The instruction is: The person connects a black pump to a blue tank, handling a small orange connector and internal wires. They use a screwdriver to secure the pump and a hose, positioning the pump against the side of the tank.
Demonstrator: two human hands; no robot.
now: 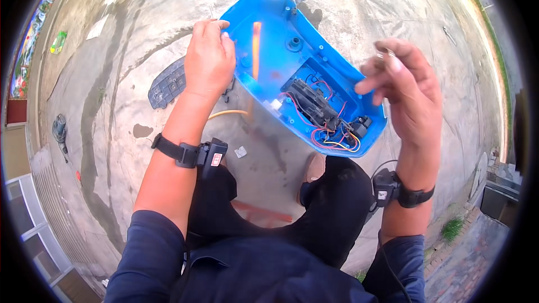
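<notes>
My left hand grips the left rim of a blue plastic housing, which is tilted with its hollow inside facing me. Black mechanical parts with red, black and yellow wires sit in its lower right end. Beyond the housing's right edge, my right hand is raised, thumb and fingers pinched on a small shiny piece, too small to name. A blurred orange strip shows across the housing; whether it touches it, I cannot tell.
A dark ribbed plastic panel lies on the concrete ground left of the housing, near a thin yellow-orange curved piece. Farther left is a corded power tool. A small white scrap lies by my feet, and a reddish frame is below me.
</notes>
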